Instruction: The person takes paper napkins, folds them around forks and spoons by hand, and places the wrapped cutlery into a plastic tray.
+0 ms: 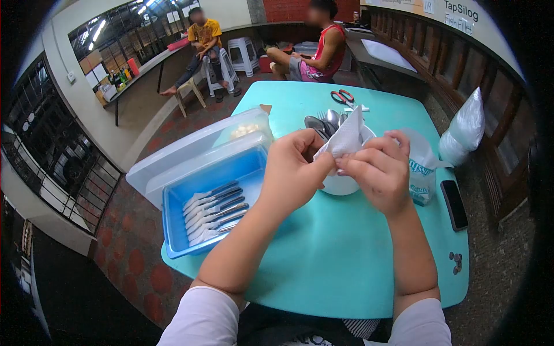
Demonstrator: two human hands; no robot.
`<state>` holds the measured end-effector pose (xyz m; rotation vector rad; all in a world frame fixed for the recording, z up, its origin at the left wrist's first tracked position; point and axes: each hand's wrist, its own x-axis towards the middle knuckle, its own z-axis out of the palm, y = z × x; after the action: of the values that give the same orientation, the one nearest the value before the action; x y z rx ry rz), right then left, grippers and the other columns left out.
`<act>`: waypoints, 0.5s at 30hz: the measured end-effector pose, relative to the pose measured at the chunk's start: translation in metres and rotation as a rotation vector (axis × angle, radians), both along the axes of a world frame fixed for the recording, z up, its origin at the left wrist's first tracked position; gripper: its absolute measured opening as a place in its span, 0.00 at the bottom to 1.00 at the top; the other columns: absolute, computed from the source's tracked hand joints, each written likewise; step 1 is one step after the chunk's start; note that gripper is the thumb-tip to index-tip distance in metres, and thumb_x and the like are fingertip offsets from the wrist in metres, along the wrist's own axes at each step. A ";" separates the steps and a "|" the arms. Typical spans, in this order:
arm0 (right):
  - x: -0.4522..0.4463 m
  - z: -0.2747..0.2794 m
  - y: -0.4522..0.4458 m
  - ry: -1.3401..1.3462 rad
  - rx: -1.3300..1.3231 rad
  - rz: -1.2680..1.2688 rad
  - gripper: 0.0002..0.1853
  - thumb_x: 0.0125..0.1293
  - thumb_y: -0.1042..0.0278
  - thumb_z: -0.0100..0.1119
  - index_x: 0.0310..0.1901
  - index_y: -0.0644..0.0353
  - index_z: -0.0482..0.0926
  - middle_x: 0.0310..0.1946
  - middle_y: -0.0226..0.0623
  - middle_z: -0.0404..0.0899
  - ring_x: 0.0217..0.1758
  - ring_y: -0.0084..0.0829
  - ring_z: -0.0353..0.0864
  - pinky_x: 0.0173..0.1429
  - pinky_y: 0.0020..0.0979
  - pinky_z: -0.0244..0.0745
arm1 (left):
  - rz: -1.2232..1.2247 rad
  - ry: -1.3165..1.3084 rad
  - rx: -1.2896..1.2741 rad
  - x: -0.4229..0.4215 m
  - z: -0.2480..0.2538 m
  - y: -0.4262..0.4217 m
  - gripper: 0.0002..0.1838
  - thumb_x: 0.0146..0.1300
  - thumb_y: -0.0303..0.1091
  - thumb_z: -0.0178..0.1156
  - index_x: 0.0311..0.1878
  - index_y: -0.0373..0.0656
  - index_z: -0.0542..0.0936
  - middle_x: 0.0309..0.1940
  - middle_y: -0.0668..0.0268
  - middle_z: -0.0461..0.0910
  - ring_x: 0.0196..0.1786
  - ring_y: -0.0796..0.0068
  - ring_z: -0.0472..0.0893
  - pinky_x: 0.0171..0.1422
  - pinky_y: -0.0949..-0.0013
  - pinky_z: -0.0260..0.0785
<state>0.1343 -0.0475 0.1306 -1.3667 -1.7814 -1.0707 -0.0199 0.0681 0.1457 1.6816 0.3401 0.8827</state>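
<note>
- Napkin point(348, 137): above the bowl point(340, 185), in the table's far half; pointed tip up and toward the far edge, long axis near upright.
- Left hand point(295, 164): fingers curled, thumb and forefinger closed on the napkin's lower left.
- Right hand point(378, 172): half-curled, fingertips pinching its lower edge.
- Any utensil inside the napkin: cannot tell.
- Spoons and forks point(328, 122): in the bowl, heads up; handles hidden. Bowl partly covered by hands and napkin.
- Wrapped utensils point(214, 210): side by side in the tray point(175, 233) at the table's left edge, bare handles toward the right; nearest end meets the left forearm in view.
</note>
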 end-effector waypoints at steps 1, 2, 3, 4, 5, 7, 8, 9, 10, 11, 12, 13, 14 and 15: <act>0.001 -0.002 -0.001 0.029 -0.013 -0.038 0.08 0.45 0.64 0.72 0.30 0.47 0.85 0.35 0.20 0.83 0.45 0.26 0.77 0.58 0.42 0.62 | 0.001 0.009 0.019 0.000 0.000 0.000 0.06 0.56 0.28 0.61 0.31 0.34 0.78 0.22 0.67 0.79 0.22 0.85 0.77 0.22 0.78 0.73; 0.001 -0.004 -0.001 0.059 -0.026 -0.077 0.08 0.44 0.64 0.73 0.28 0.48 0.84 0.36 0.20 0.83 0.45 0.27 0.77 0.58 0.43 0.62 | 0.029 0.028 0.065 0.000 -0.001 0.000 0.06 0.56 0.28 0.61 0.31 0.34 0.78 0.22 0.67 0.78 0.22 0.85 0.77 0.22 0.78 0.72; 0.000 -0.004 -0.002 0.114 -0.037 -0.073 0.09 0.43 0.65 0.74 0.27 0.49 0.83 0.38 0.22 0.83 0.48 0.28 0.77 0.60 0.45 0.62 | 0.056 0.047 0.112 0.001 -0.003 0.001 0.06 0.56 0.28 0.61 0.30 0.34 0.78 0.22 0.68 0.78 0.22 0.85 0.76 0.22 0.78 0.72; -0.002 -0.004 -0.001 0.169 -0.046 -0.070 0.10 0.42 0.65 0.75 0.26 0.50 0.82 0.41 0.23 0.83 0.51 0.30 0.77 0.62 0.48 0.61 | 0.084 0.067 0.161 0.001 -0.003 0.002 0.06 0.56 0.28 0.61 0.30 0.34 0.78 0.22 0.68 0.78 0.22 0.85 0.76 0.22 0.78 0.71; -0.005 -0.005 0.000 0.223 -0.055 -0.065 0.11 0.42 0.66 0.76 0.25 0.51 0.81 0.44 0.25 0.83 0.53 0.32 0.77 0.64 0.50 0.60 | 0.077 0.114 0.199 -0.001 -0.004 0.003 0.06 0.56 0.27 0.61 0.30 0.34 0.78 0.22 0.69 0.78 0.22 0.85 0.76 0.23 0.78 0.71; -0.013 0.010 -0.001 0.217 -0.114 -0.030 0.11 0.42 0.68 0.76 0.23 0.52 0.79 0.48 0.27 0.82 0.61 0.36 0.74 0.70 0.55 0.55 | 0.065 0.206 0.272 -0.004 -0.004 0.004 0.06 0.56 0.27 0.61 0.30 0.34 0.78 0.22 0.69 0.77 0.22 0.85 0.75 0.23 0.78 0.70; -0.015 0.016 -0.002 0.213 -0.144 -0.012 0.11 0.42 0.68 0.76 0.23 0.53 0.78 0.51 0.28 0.81 0.65 0.38 0.73 0.73 0.58 0.52 | 0.030 0.230 0.268 -0.005 -0.004 0.004 0.06 0.56 0.27 0.61 0.30 0.33 0.77 0.21 0.70 0.76 0.23 0.85 0.75 0.24 0.78 0.70; -0.015 0.018 -0.003 0.233 -0.189 0.005 0.12 0.43 0.69 0.76 0.23 0.53 0.78 0.52 0.29 0.81 0.67 0.39 0.71 0.75 0.60 0.48 | -0.004 0.253 0.264 -0.006 -0.003 0.004 0.05 0.56 0.26 0.61 0.30 0.33 0.77 0.21 0.70 0.76 0.23 0.85 0.75 0.24 0.78 0.69; -0.013 0.019 -0.005 0.252 -0.234 0.021 0.12 0.43 0.69 0.75 0.23 0.54 0.77 0.53 0.29 0.81 0.69 0.39 0.69 0.76 0.61 0.45 | -0.039 0.276 0.259 -0.007 -0.002 0.003 0.05 0.56 0.26 0.61 0.30 0.33 0.77 0.21 0.71 0.76 0.23 0.86 0.75 0.24 0.78 0.69; -0.011 0.019 -0.007 0.270 -0.280 0.037 0.12 0.43 0.69 0.75 0.23 0.54 0.77 0.53 0.30 0.80 0.72 0.40 0.67 0.78 0.63 0.41 | -0.055 0.279 0.264 -0.008 -0.002 0.003 0.05 0.56 0.26 0.61 0.30 0.33 0.77 0.21 0.71 0.76 0.23 0.85 0.75 0.25 0.77 0.69; -0.010 0.019 -0.007 0.265 -0.314 0.036 0.12 0.44 0.69 0.75 0.23 0.54 0.77 0.52 0.31 0.81 0.71 0.39 0.68 0.78 0.63 0.41 | -0.071 0.282 0.269 -0.009 -0.002 0.003 0.05 0.56 0.26 0.61 0.30 0.33 0.77 0.21 0.71 0.75 0.23 0.85 0.75 0.25 0.77 0.69; -0.008 0.019 -0.008 0.260 -0.347 0.034 0.12 0.44 0.69 0.75 0.23 0.54 0.77 0.51 0.31 0.81 0.70 0.39 0.69 0.78 0.63 0.41 | -0.087 0.284 0.274 -0.010 -0.001 0.003 0.05 0.56 0.26 0.61 0.30 0.33 0.77 0.21 0.71 0.75 0.23 0.85 0.75 0.25 0.77 0.68; -0.006 0.018 -0.008 0.255 -0.381 0.032 0.12 0.44 0.68 0.75 0.24 0.53 0.77 0.50 0.32 0.81 0.68 0.38 0.71 0.78 0.63 0.41 | -0.091 0.302 0.282 -0.011 0.001 0.003 0.05 0.56 0.26 0.61 0.30 0.33 0.77 0.21 0.71 0.75 0.23 0.85 0.75 0.26 0.77 0.68; -0.005 0.018 -0.008 0.259 -0.400 0.038 0.12 0.45 0.67 0.75 0.24 0.53 0.77 0.49 0.33 0.81 0.66 0.37 0.72 0.78 0.63 0.41 | -0.096 0.321 0.291 -0.012 0.003 0.002 0.05 0.56 0.26 0.61 0.31 0.33 0.78 0.21 0.71 0.76 0.23 0.85 0.75 0.26 0.77 0.68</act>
<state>0.1291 -0.0554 0.1482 -1.6130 -1.8768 -0.5003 -0.0319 0.0701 0.1488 2.0983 0.3563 0.6106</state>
